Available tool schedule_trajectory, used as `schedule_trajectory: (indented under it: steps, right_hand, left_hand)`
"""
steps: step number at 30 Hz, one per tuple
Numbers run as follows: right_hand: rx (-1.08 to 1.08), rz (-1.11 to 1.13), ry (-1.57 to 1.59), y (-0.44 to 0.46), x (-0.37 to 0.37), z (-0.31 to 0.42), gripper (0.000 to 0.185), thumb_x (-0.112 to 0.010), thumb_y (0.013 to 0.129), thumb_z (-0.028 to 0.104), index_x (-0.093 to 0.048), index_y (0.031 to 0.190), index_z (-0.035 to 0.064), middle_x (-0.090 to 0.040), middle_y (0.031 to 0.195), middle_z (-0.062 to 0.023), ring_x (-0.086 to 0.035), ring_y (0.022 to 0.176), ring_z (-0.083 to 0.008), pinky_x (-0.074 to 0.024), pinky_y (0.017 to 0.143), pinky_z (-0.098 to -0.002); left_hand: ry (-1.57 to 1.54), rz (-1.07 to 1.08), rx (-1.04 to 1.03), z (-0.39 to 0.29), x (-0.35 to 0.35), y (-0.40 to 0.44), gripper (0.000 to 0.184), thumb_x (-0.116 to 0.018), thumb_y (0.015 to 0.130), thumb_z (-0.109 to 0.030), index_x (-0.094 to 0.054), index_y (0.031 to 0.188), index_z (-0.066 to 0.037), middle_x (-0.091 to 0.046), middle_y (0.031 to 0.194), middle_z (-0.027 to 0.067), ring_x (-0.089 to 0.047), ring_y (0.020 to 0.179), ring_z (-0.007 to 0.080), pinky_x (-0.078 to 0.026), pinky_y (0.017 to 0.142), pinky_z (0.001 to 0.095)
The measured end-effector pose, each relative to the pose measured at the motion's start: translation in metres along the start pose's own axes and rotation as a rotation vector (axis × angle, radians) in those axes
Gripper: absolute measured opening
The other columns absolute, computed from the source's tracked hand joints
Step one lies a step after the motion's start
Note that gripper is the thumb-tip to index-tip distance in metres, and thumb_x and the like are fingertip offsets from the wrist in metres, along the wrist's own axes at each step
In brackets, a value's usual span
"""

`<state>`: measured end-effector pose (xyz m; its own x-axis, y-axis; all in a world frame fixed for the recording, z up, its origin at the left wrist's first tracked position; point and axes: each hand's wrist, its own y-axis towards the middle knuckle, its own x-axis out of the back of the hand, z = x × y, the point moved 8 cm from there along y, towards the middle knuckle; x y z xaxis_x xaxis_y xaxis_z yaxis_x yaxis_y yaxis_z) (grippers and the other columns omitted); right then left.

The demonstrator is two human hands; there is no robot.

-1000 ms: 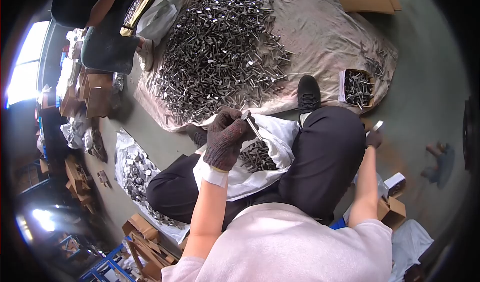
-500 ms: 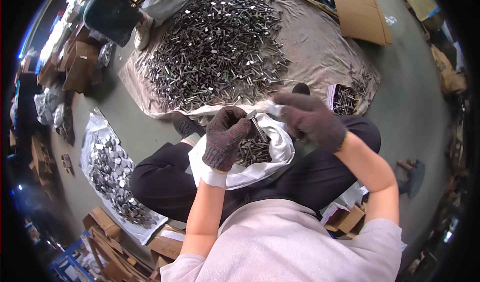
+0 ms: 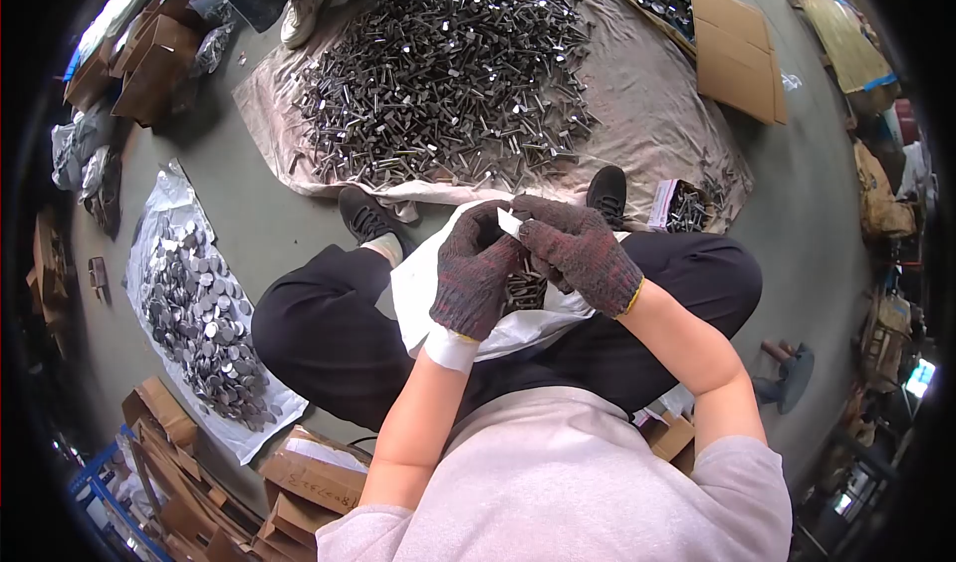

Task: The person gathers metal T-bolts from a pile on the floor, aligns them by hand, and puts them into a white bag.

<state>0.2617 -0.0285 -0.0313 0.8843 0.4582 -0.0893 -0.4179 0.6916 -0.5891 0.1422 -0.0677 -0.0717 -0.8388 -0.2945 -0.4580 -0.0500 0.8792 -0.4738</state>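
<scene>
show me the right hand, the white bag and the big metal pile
Right hand (image 3: 581, 250): head view, back of the glove.
White bag (image 3: 415, 288): head view, its left side.
Big metal pile (image 3: 448, 84): head view, its middle.

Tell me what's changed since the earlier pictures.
The right hand in its dark knitted glove has swung inward from the person's right side, bringing a small pale piece to the left hand in its matching glove. The silver metal bolt the left hand held can no longer be made out. The heap of metal bolts on the beige cloth and the white sack stayed put.
</scene>
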Motion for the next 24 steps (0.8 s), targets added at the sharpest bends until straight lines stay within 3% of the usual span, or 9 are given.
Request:
schedule_trajectory:
  steps: [5,8,10,15,21,23,24]
  right_hand:
    - [0.161,-0.096,-0.215,0.000,0.007,0.002,0.031,-0.061,0.096,0.021,-0.065,0.122,0.0053,-0.060,0.076,0.0000,-0.052,0.066,-0.0063,-0.0461,0.060,-0.0241]
    - [0.066,-0.003,-0.094,-0.002,0.003,0.000,0.031,-0.061,0.096,0.021,-0.066,0.122,0.0049,-0.061,0.077,0.0014,-0.053,0.067,-0.0062,-0.0462,0.061,-0.0243]
    - [-0.023,0.013,0.070,-0.001,0.002,-0.011,0.040,-0.063,0.095,0.026,-0.063,0.128,0.0034,-0.056,0.066,0.0022,-0.046,0.051,-0.0035,-0.0344,0.045,-0.0204]
    - [0.021,-0.034,0.105,0.004,0.010,-0.014,0.039,-0.064,0.095,0.025,-0.063,0.128,0.0041,-0.055,0.064,0.0030,-0.045,0.050,-0.0035,-0.0335,0.044,-0.0199]
    - [-0.042,-0.089,0.223,0.004,0.013,-0.017,0.036,-0.064,0.095,0.022,-0.064,0.127,0.0040,-0.053,0.063,0.0037,-0.043,0.049,-0.0032,-0.0311,0.042,-0.0205]
    - [-0.041,-0.081,0.271,0.008,0.014,-0.018,0.036,-0.063,0.095,0.022,-0.064,0.126,0.0040,-0.052,0.063,0.0042,-0.041,0.049,-0.0033,-0.0299,0.042,-0.0208]
    - [-0.106,-0.133,0.306,0.011,0.019,-0.022,0.035,-0.062,0.096,0.022,-0.064,0.126,0.0039,-0.050,0.061,0.0048,-0.039,0.048,-0.0036,-0.0287,0.042,-0.0211]
  left_hand:
    - [-0.150,-0.052,0.154,0.016,0.000,-0.001,0.039,-0.065,0.082,0.001,-0.057,0.120,0.002,-0.065,0.104,0.0092,-0.063,0.086,0.0164,-0.052,0.074,0.0268]
    - [-0.200,-0.084,0.111,0.018,0.000,0.000,0.039,-0.065,0.080,0.003,-0.058,0.118,0.002,-0.066,0.103,0.0098,-0.064,0.083,0.0165,-0.053,0.073,0.0268]
    - [-0.169,-0.083,0.086,0.014,-0.001,0.000,0.038,-0.065,0.080,0.003,-0.058,0.117,0.003,-0.066,0.102,0.0101,-0.064,0.083,0.0169,-0.053,0.073,0.0272]
    - [-0.107,-0.064,0.038,0.010,-0.004,0.005,0.035,-0.066,0.080,0.001,-0.059,0.115,0.003,-0.067,0.100,0.0103,-0.064,0.082,0.0168,-0.053,0.073,0.0276]
    - [0.094,-0.125,-0.079,-0.002,-0.008,0.004,0.026,-0.071,0.083,-0.003,-0.062,0.107,0.001,-0.068,0.095,0.0076,-0.064,0.080,0.0128,-0.054,0.072,0.0269]
    - [0.412,-0.139,-0.177,-0.015,-0.013,0.001,0.030,-0.071,0.083,-0.005,-0.060,0.110,0.002,-0.067,0.096,0.0082,-0.063,0.081,0.0142,-0.053,0.074,0.0267]
    - [0.413,-0.139,-0.176,-0.010,-0.012,0.001,0.030,-0.071,0.083,-0.005,-0.060,0.110,0.002,-0.067,0.096,0.0082,-0.063,0.081,0.0142,-0.053,0.074,0.0267]
